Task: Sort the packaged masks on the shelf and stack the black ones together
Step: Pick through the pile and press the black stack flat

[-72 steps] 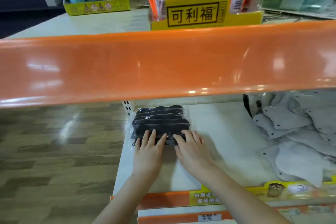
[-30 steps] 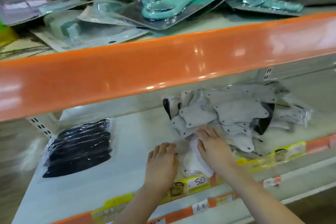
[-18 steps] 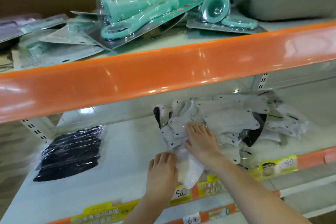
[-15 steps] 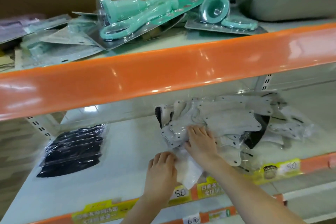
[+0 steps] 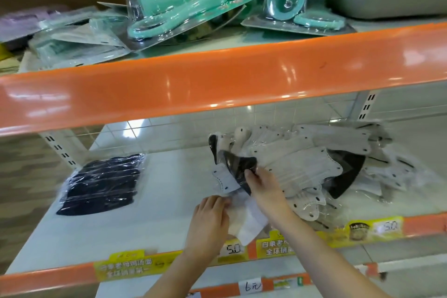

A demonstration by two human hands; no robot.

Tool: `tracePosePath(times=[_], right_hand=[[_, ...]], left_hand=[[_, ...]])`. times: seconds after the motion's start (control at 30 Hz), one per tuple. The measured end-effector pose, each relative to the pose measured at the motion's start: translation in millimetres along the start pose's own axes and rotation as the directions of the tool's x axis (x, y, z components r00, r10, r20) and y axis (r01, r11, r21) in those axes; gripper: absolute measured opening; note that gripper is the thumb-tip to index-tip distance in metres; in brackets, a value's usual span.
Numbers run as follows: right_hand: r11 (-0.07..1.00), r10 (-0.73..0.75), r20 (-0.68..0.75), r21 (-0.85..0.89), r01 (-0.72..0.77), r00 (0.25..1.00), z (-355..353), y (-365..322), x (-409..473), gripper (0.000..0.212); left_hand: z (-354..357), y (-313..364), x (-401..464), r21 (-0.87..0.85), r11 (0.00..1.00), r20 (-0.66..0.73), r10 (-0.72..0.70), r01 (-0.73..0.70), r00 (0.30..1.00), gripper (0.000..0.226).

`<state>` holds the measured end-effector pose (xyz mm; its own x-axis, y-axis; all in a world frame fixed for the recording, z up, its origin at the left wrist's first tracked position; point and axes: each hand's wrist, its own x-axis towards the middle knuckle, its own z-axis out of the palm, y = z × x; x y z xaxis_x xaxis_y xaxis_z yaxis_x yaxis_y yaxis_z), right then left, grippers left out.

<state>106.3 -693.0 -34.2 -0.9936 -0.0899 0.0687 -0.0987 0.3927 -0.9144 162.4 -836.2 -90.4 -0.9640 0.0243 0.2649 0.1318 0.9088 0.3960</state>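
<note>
Half a second ago the right hand (image 5: 262,185) lay flat on the grey masks with no black showing beneath it; now a black mask in a clear plastic sleeve (image 5: 238,168) has come up out of the left end of the heap of pale grey packaged masks (image 5: 297,164), and the right hand's fingers (image 5: 249,174) curl round its lower edge. The left hand (image 5: 210,220) has stayed low at the front of the white metal shelf (image 5: 174,189), its fingers loosely bent on a white packet (image 5: 249,225) and pressing it down; a firm grip on it cannot be made out. By this reading, one more black piece is freed and should go to the stack of black masks in crinkled clear wrap (image 5: 101,184), which lies well apart at the shelf's left end. A second black mask (image 5: 348,176) still shows under the grey ones on the right.

The sleeves are thin, glossy and slippery-looking; the masks are soft, flat and curved, with dotted edges on the grey ones.
</note>
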Motion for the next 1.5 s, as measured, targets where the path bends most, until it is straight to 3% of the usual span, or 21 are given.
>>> tracePosePath(times=[0.07,0.13,0.23,0.33,0.47,0.57,0.7,0.8,0.93,1.07,1.17,1.23,1.3,1.37,1.43,1.5], right_hand=[[0.909,0.187,-0.008,0.382,-0.170,0.982,-3.5,-7.8,-1.7,0.021],[0.649,0.343,0.110,0.690,-0.320,0.933,-6.0,-13.0,-3.1,0.016],[0.321,0.415,0.277,0.847,-0.424,0.867,-9.2,-15.9,-3.7,0.016],[0.154,0.420,0.374,0.868,-0.471,0.827,-10.7,-16.7,-4.9,0.023],[0.134,0.384,0.391,0.872,-0.470,0.836,-6.3,-12.0,-5.1,0.024],[0.139,0.351,0.368,0.889,-0.436,0.861,-2.2,-11.5,-6.5,0.012],[0.181,0.338,0.333,0.895,-0.408,0.880,9.1,-14.2,-10.5,0.011],[0.229,0.330,0.316,0.887,-0.401,0.889,20.4,-16.8,-13.7,0.011],[0.356,0.358,0.183,0.880,-0.315,0.916,38.1,-19.9,-16.1,0.020],[0.758,0.285,0.000,0.613,-0.225,0.959,54.0,-24.8,-15.7,0.007],[0.938,0.140,-0.091,0.332,-0.103,0.986,71.9,-27.1,-14.8,0.012],[0.993,0.009,-0.144,0.121,0.009,0.989,85.7,-29.6,-15.1,0.021],[0.958,-0.257,-0.165,-0.172,0.228,0.952,98.9,-30.5,-13.1,0.037],[0.760,-0.524,-0.047,-0.477,0.442,0.850,112.5,-30.2,-11.6,0.047],[0.591,-0.609,0.087,-0.612,0.525,0.788,129.9,-33.0,-14.3,0.052],[0.491,-0.634,0.191,-0.650,0.581,0.749,148.0,-33.5,-15.6,0.054]], left_hand=[[-0.1,0.1,-0.2,-0.023,1.000,-0.005,-0.001,0.001,1.000,0.039],[-0.3,-0.1,-0.5,-0.041,0.999,-0.015,-0.001,0.000,1.000,0.039],[-1.8,-0.1,-1.3,-0.093,0.996,-0.040,-0.019,0.015,0.999,0.042],[-6.8,1.0,-0.4,-0.189,0.978,-0.043,-0.098,0.088,0.994,0.030],[-22.8,6.9,0.1,-0.477,0.844,0.012,-0.272,0.245,0.962,0.012],[-32.9,4.3,-0.2,-0.626,0.719,-0.004,-0.388,0.301,0.921,0.010],[-51.3,-7.5,4.3,-0.721,0.603,-0.011,-0.503,0.342,0.864,0.027],[-67.1,-19.5,5.2,-0.752,0.566,-0.029,-0.541,0.338,0.841,0.012],[-78.3,-47.5,2.9,-0.787,0.534,-0.110,-0.612,0.307,0.783,0.024],[-91.0,-72.6,-1.8,-0.854,0.435,-0.074,-0.645,0.285,0.761,0.023],[-100.7,-94.5,-4.8,-0.876,0.374,-0.042,-0.688,0.304,0.724,0.021],[-106.5,-112.6,-6.6,-0.882,0.332,-0.001,-0.712,0.335,0.702,0.020],[-113.1,-130.5,-8.9,-0.879,0.297,0.048,-0.724,0.374,0.688,0.021],[-120.4,-145.7,-11.3,-0.869,0.273,0.096,-0.726,0.413,0.681,0.024],[-128.3,-161.1,-14.7,-0.861,0.240,0.146,-0.726,0.448,0.671,0.025],[-137.2,-172.2,-18.7,-0.844,0.232,0.188,-0.715,0.483,0.674,0.020]])
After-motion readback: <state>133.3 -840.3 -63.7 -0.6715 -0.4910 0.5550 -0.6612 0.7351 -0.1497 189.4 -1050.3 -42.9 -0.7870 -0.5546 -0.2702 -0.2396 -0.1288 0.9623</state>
